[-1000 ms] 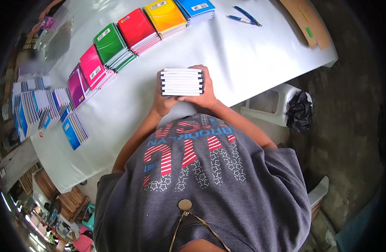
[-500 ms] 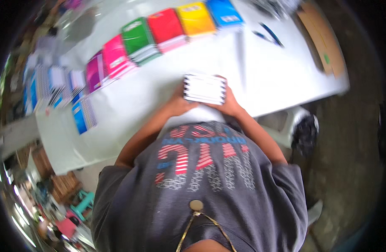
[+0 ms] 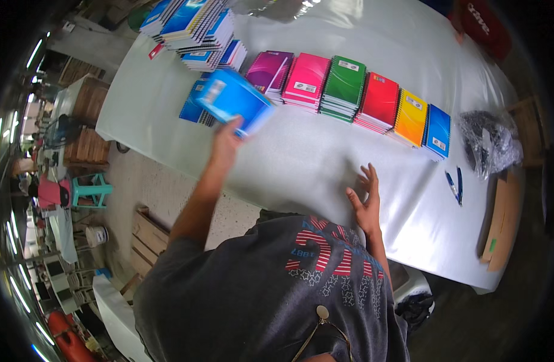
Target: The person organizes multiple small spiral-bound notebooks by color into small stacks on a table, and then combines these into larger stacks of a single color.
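Observation:
My left hand (image 3: pixel 227 143) grips a blue spiral notebook (image 3: pixel 236 101) by its near edge, holding it tilted at the left of the table. Motion blurs the notebook, and I cannot tell whether more than one is in the hand. Partly behind it lie other blue notebooks (image 3: pixel 191 104). My right hand (image 3: pixel 366 204) hovers over the near part of the table, fingers spread and holding nothing. Beyond the hands runs a row of notebook stacks: purple (image 3: pixel 268 67), pink (image 3: pixel 305 75), green (image 3: pixel 344 78), red (image 3: pixel 380 99), yellow (image 3: pixel 412 113) and blue (image 3: pixel 437 128).
Tall piles of blue notebooks (image 3: pixel 195 21) stand at the far left of the white-covered table (image 3: pixel 289 160). To the right lie a blue pen (image 3: pixel 451 184), a dark slim tool (image 3: pixel 459 186), crumpled clear plastic (image 3: pixel 488 142) and cardboard (image 3: pixel 501 220). Someone in red (image 3: pixel 482 27) is at the far right.
Both hands held a notebook or small stack edge-up before my body. Now my left hand has carried a blue notebook left and outward, while my right hand has let go. The view has turned left.

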A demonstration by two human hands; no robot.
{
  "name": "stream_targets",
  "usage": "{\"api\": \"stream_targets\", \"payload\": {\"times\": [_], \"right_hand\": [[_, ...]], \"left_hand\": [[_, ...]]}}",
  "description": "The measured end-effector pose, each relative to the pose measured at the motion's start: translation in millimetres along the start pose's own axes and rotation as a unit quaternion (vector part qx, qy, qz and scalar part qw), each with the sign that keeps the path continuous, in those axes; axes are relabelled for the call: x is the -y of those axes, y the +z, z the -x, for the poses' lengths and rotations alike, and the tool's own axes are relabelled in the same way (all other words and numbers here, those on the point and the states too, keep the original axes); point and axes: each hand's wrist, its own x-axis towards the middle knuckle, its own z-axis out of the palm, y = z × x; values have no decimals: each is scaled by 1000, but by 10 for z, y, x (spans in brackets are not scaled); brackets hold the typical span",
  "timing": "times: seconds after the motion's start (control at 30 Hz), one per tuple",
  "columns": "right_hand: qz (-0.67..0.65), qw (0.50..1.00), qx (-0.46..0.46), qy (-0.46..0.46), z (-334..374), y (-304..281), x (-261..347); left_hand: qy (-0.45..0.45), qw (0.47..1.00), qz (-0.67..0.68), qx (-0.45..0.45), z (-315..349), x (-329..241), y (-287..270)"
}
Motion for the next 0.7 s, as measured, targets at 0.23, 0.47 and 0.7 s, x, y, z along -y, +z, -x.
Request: {"api": "stream_targets", "payload": {"times": [0.23, 0.47, 0.7], "right_hand": [[136, 990, -9, -48, 23, 48, -240], [133, 989, -28, -55, 36, 48, -251], [149, 986, -28, -66, 40, 52, -252]], "left_hand": [[-82, 971, 51, -220, -787, -877, -989], [-137, 967, 45, -212, -901, -811, -1045], [-142, 973, 3, -185, -829, -816, -1019]]}}
